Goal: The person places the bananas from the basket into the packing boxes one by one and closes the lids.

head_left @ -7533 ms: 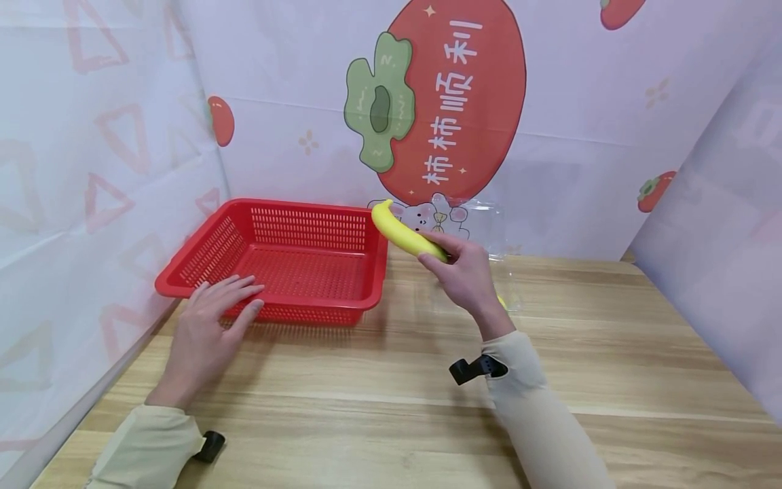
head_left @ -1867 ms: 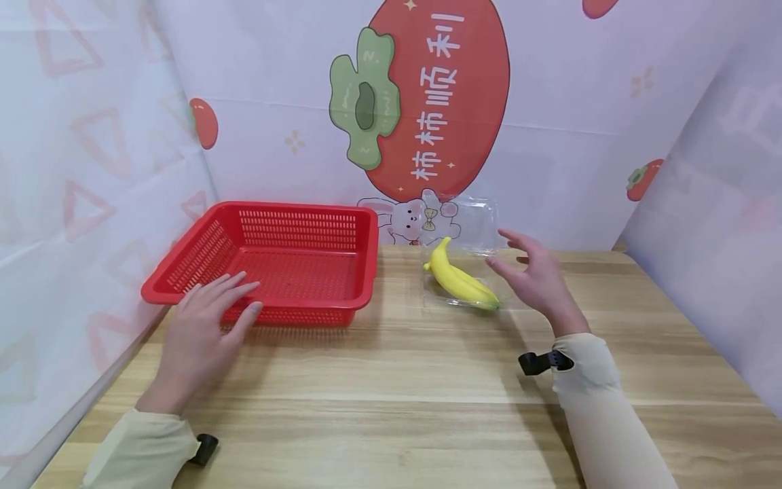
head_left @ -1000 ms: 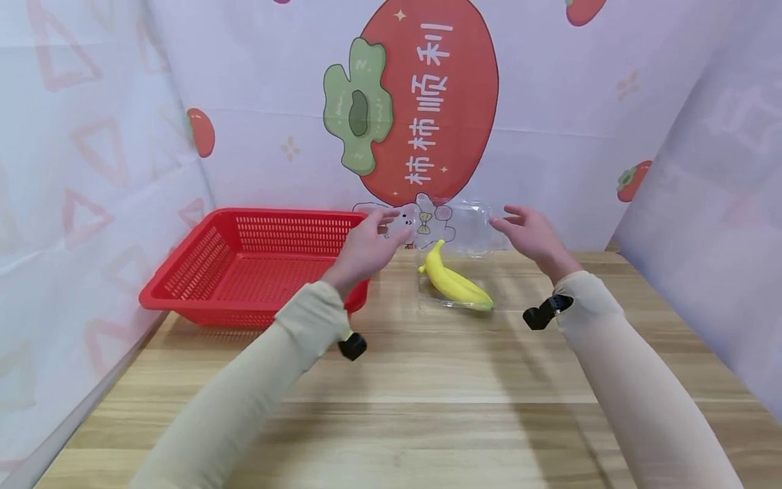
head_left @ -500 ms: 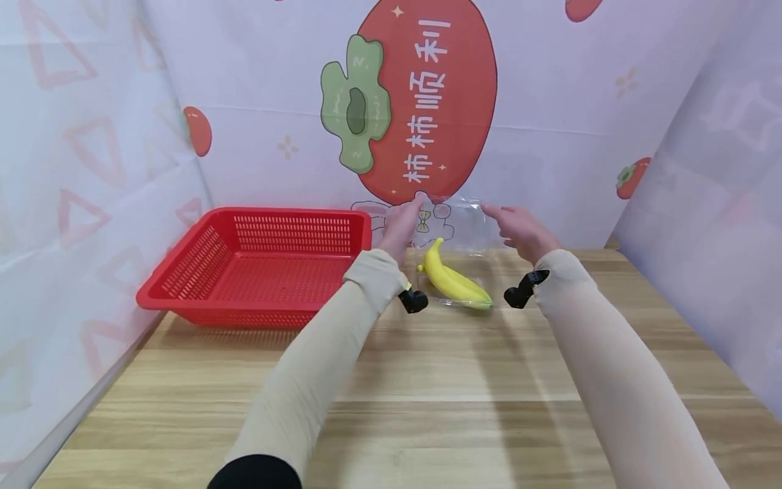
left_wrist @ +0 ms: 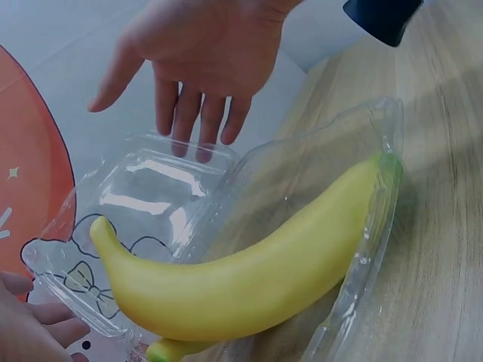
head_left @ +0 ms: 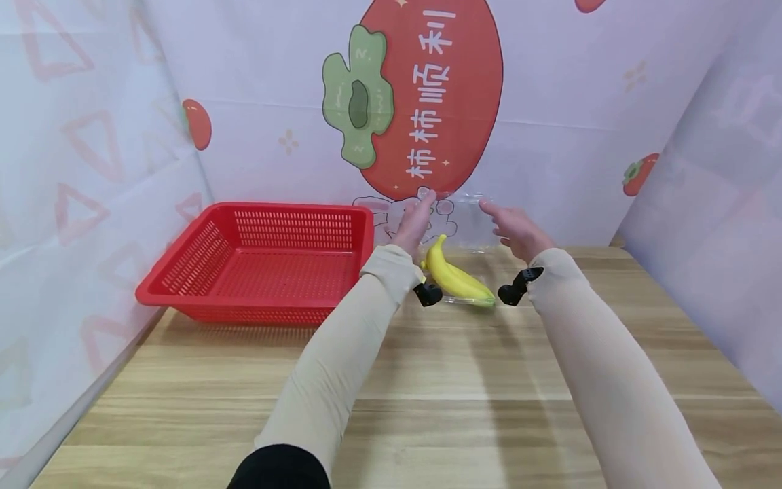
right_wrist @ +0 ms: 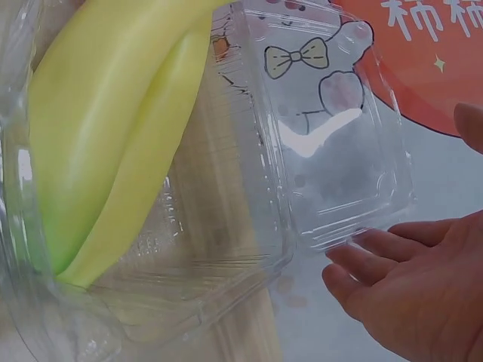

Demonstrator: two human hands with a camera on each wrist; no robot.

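Note:
Two yellow bananas point(head_left: 455, 277) lie side by side in a clear plastic clamshell box point(right_wrist: 226, 294) whose lid point(left_wrist: 143, 188) stands raised at the back. My left hand point(head_left: 414, 221) is at the lid's left side, its fingers reaching up and partly hidden behind the wrist in the head view. On the opposite side, my right hand point(head_left: 516, 231) has its fingers extended by the lid's right edge. In the right wrist view its fingertips point(right_wrist: 370, 241) touch or nearly touch the lid; I cannot tell which. Neither hand grips anything.
A red slotted basket point(head_left: 366, 268) stands left of the box, with nothing visible inside. The wooden table point(head_left: 427, 401) stretches toward me. Printed cloth point(head_left: 263, 149) hangs behind and along both sides.
Earlier my right hand held a banana above the box; now both bananas lie inside it. My left hand has moved from the basket rightward to the lid, and my right hand has come in closer.

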